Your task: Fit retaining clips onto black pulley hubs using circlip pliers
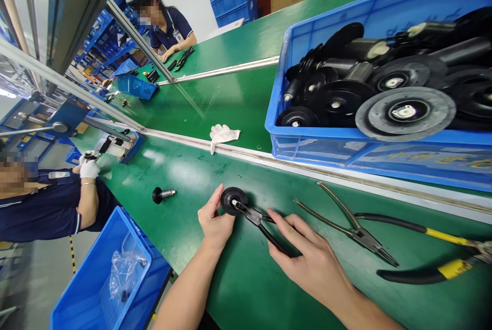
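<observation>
My left hand (216, 221) is closed round a black disc-shaped part (227, 198) with a pale centre, held just over the green bench. In my right hand (303, 248) is a pair of circlip pliers (252, 214) with dark handles. Their tips touch the middle of the disc, beside its pale centre. Whether a ring sits on the tips is too small to tell. Right of my right hand lie a second pair of pliers (359, 235) with bare metal handles and a larger tool with black and yellow handles (442, 235).
A blue crate (326, 143) of black discs and metal cylinders stands at the back right. One white glove (224, 135) lies near the rail. A smaller part (163, 194) lies left on the bench. Below left is a blue bin (96, 273). Two co-workers sit beyond.
</observation>
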`<state>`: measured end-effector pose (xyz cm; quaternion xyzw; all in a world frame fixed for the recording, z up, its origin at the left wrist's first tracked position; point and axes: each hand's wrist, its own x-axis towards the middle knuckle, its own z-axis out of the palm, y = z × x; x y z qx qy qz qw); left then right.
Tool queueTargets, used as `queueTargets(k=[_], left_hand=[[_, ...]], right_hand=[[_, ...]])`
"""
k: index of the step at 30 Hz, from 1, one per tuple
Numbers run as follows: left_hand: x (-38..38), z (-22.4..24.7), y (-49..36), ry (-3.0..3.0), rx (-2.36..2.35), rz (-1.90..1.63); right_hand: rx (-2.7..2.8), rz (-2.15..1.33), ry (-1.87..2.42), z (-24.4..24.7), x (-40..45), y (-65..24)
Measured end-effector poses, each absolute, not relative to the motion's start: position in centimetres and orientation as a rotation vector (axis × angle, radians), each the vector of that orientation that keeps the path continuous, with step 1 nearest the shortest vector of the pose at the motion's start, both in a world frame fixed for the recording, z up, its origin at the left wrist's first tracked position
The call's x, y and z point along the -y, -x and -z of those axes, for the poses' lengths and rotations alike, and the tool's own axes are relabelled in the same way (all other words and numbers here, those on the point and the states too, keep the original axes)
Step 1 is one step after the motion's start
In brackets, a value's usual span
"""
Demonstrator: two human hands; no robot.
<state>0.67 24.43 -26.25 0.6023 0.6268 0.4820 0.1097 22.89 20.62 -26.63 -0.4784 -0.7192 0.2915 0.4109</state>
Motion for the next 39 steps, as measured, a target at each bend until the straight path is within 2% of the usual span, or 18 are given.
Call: queueTargets(k=[19,30,33,39], left_hand=[[-24.4,26.5,-0.4,-1.845,-1.891,-1.378],[-24.3,26.7,-0.4,-1.76,-1.893,-1.364],[-24.6,26.8,-0.3,-1.621,-1.835,-1.311],[-26.1,26.7,0.0,-1.191,-1.745,-1.371]], right_hand=[[1.83,-0.679,1.205,26.5,-20.8,-22.9],[2.068,-0.341,1.36,26.5,-20.4,-22.5],[2.005,-0.469,1.389,26.5,-20.5,-22.4],[1.629,-0.984,1.334,27.3,-21.2,-22.6]])
